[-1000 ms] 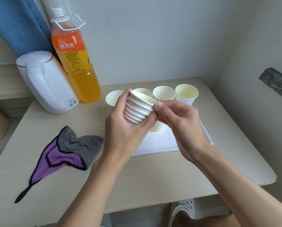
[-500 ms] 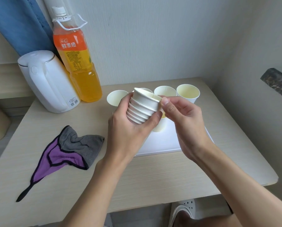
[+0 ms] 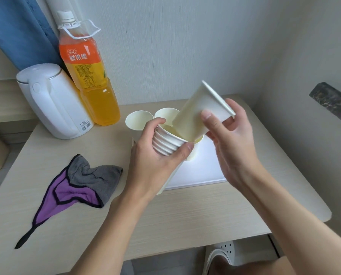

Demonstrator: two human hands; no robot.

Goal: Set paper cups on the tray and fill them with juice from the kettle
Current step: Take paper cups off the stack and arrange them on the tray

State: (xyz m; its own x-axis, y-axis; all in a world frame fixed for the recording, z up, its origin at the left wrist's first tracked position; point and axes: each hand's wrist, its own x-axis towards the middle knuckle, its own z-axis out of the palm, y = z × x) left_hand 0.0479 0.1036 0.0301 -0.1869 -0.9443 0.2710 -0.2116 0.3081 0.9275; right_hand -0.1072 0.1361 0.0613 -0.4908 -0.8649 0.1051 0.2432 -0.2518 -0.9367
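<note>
The left hand [image 3: 153, 165] curls its fingers round a stack of paper cups [image 3: 168, 144] above the white tray [image 3: 201, 171]. The right hand [image 3: 231, 143] pinches 1 tilted paper cup [image 3: 199, 114], base at the stack's mouth. The white kettle [image 3: 52, 102] stands far left beside the juice bottle [image 3: 90, 80].

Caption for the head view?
Left hand grips the cup stack; right hand holds one tilted cup at its mouth.
</note>
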